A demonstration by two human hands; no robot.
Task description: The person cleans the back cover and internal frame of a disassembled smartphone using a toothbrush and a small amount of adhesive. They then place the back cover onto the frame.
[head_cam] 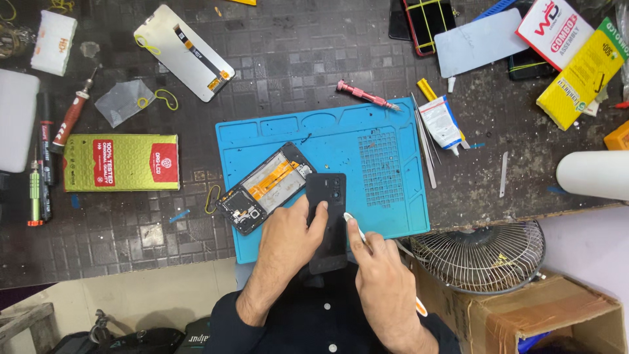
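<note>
The left hand (288,233) is pressing its thumb and forefinger down flat on the black phone (327,219), fingers spread only a little and not curled round it, seemingly pinning the phone against the blue work mat (386,131) so it cannot slide. The right hand (380,262) is closing its fingers tightly round a thin white pry tool (354,229), gripped like a pen, with the tip touching the phone's right edge near the middle. The phone is lying back-up, camera end away from the person, overhanging the mat's near edge. Just to its left, an opened phone frame (262,187) with an orange flex strip is resting tilted on the mat. Beyond the mat, a red screwdriver (367,96), tweezers (424,141) and a glue tube (442,123) are lying within reach on the dark bench (295,52).
</note>
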